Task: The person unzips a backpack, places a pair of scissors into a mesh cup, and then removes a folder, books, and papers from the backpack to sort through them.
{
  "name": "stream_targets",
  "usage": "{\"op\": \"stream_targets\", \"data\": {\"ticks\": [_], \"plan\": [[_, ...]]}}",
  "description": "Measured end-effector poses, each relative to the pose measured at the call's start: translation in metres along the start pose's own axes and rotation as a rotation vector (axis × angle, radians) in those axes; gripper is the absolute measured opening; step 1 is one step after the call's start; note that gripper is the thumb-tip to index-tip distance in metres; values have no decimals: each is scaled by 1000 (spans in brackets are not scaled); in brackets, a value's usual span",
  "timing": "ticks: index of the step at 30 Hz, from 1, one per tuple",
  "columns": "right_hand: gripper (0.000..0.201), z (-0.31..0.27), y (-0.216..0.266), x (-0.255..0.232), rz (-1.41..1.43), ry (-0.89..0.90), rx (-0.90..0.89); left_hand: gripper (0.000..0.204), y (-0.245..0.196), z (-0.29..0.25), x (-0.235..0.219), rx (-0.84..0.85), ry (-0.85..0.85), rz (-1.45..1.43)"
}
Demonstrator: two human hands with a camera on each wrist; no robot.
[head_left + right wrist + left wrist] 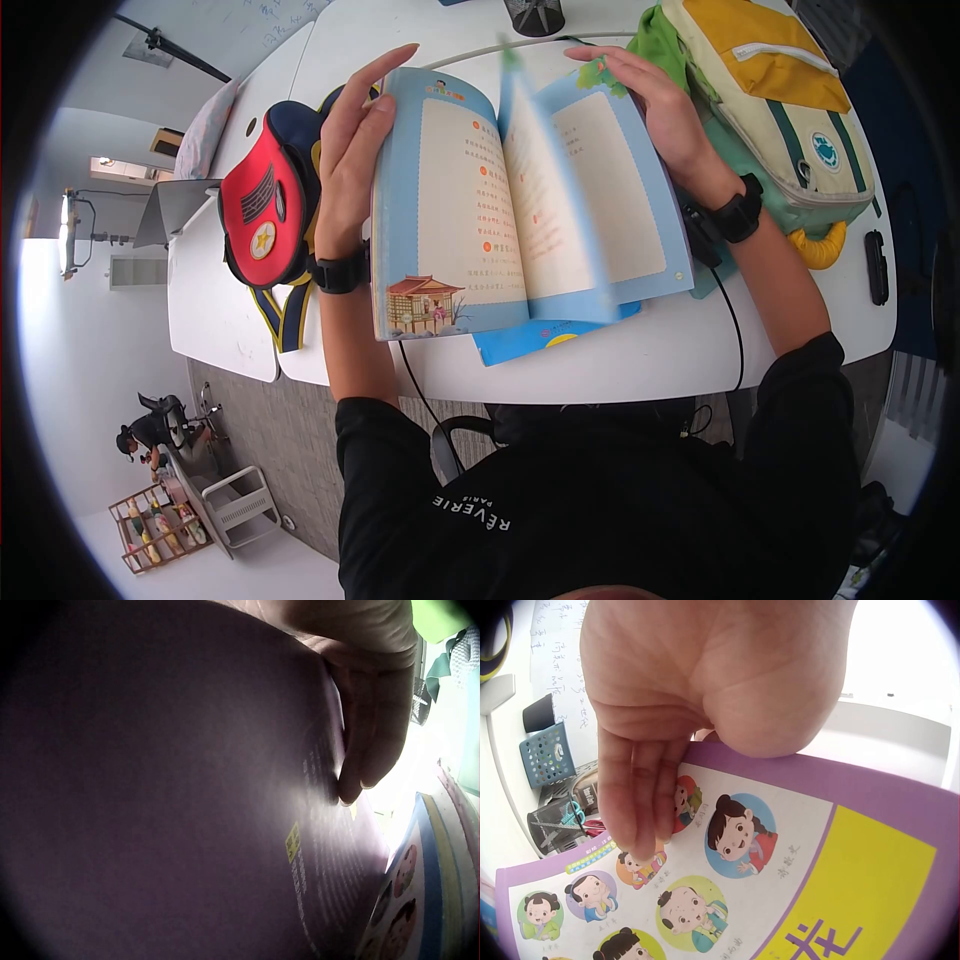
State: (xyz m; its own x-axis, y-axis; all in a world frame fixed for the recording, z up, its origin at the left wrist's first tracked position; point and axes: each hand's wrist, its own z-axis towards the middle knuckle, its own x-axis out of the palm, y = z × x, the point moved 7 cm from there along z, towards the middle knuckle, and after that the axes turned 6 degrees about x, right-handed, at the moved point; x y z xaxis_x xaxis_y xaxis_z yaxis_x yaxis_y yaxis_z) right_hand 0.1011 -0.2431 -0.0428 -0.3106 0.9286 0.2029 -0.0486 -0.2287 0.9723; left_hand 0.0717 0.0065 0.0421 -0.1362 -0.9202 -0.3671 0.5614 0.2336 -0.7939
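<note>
An open picture book (450, 200) with blue-bordered pages stands tilted above the table, one page blurred and raised at its middle. At its left edge my left hand (350, 150) grips it, thumb at the page edge. In the left wrist view the fingers (646, 795) lie against the purple cover (885, 780), which carries round cartoon portraits. My right hand (670, 115) holds the upper right edge. The right wrist view has that hand's fingers (375, 727) against the dark, shaded cover (165, 780).
Below the book lies a blue booklet (560, 338) on the white table (430, 372). A red and navy bag (262, 205) is at the left, a cream and green backpack (790, 130) at the right. A black pen holder (535, 15) stands behind. Cables (735, 320) hang over the front edge.
</note>
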Motion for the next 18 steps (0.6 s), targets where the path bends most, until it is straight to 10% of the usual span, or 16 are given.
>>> {"op": "stream_targets", "data": {"ticks": [18], "plan": [[41,0,-1,2,-20,11,16,43,2,0,0,6,8,20]]}}
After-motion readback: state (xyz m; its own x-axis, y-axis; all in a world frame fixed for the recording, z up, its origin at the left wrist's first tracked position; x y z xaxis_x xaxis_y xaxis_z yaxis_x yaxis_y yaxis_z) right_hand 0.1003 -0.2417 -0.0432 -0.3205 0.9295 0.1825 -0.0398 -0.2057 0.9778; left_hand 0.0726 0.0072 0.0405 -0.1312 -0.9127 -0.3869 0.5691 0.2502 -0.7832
